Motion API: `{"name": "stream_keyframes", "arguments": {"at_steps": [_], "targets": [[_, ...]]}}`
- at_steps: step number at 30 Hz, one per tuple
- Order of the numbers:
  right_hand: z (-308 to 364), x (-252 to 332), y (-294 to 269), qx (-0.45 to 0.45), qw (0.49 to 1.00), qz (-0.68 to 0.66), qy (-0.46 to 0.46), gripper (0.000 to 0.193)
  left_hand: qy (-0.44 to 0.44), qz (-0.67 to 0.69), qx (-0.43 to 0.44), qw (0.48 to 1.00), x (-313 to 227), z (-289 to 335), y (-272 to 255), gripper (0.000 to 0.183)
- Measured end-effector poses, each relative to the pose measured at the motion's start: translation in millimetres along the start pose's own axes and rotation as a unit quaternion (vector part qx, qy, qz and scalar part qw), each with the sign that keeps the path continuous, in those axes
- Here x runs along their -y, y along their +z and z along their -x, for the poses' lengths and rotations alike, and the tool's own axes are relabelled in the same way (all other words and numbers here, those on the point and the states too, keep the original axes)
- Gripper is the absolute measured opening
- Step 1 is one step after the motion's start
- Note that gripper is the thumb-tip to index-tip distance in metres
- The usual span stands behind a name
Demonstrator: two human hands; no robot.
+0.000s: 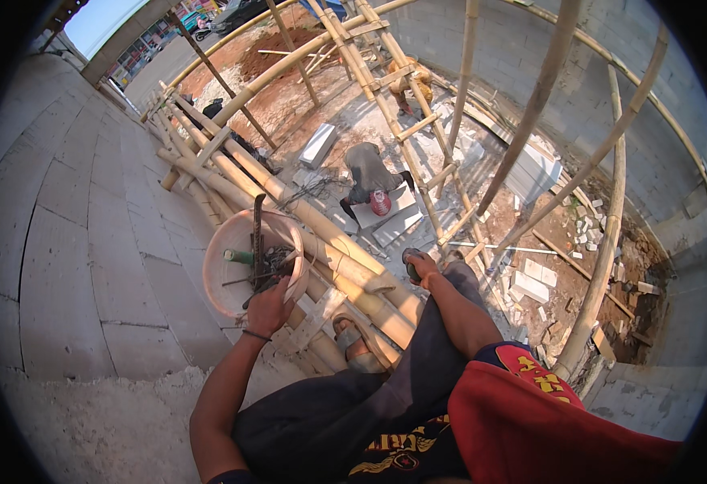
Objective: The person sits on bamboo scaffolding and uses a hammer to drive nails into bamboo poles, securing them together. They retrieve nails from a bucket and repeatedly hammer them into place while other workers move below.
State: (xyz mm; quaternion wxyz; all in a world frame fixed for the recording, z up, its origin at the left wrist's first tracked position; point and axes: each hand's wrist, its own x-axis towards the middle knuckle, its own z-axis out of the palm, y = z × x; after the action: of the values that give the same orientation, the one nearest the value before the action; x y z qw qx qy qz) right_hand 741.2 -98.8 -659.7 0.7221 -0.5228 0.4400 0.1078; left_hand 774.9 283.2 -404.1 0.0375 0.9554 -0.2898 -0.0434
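Note:
My left hand (269,310) is at the near rim of a pale pink plastic bucket (215,278), its fingers curled among dark items inside. Exactly what they grip is hidden. A rusty ridged metal bar (257,226) sticks up out of the bucket, and a green cylindrical handle (238,256) lies across its inside. Close to my right knee, my right hand (427,266) is closed around a dark, rounded object (411,258) whose kind I cannot make out. My sandalled foot (357,343) rests on the bamboo poles (345,270).
A grey block wall (87,242) rises along my left. A bamboo ladder (402,105) and upright poles stand ahead. Below, a person in a red helmet (379,202) bends over white blocks (398,226); another person (410,81) is farther off. Rubble (591,230) lies at right.

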Motion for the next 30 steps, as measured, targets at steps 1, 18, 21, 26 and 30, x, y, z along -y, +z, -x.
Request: {"name": "stream_keyframes", "arguments": {"at_steps": [1, 18, 21, 26, 30], "targets": [[-1.2, -0.6, -0.4, -0.013, 1.000, 0.001, 0.021, 0.064, 0.007, 0.002, -0.010, 1.000, 0.4, 0.1, 0.4, 0.053], [-2.2, -2.4, -1.6, 0.001, 1.000, 0.004, 0.022, 0.074, -0.004, -0.002, -0.002, 1.000, -0.1, -0.2, 0.9, 0.054], [-0.5, -0.1, -1.4, 0.008, 1.000, 0.007, 0.012, 0.074, 0.003, -0.002, -0.013, 1.000, -0.1, -0.6, 1.2, 0.054], [-1.8, 1.5, -2.8, 0.018, 1.000, 0.016, -0.002, 0.074, -0.006, 0.003, 0.002, 1.000, 0.0, -1.4, 1.0, 0.054], [-2.9, 2.3, -3.1, 0.019, 1.000, 0.020, -0.001, 0.073, -0.007, 0.011, 0.004, 1.000, 0.3, -1.2, 0.9, 0.055]]}}
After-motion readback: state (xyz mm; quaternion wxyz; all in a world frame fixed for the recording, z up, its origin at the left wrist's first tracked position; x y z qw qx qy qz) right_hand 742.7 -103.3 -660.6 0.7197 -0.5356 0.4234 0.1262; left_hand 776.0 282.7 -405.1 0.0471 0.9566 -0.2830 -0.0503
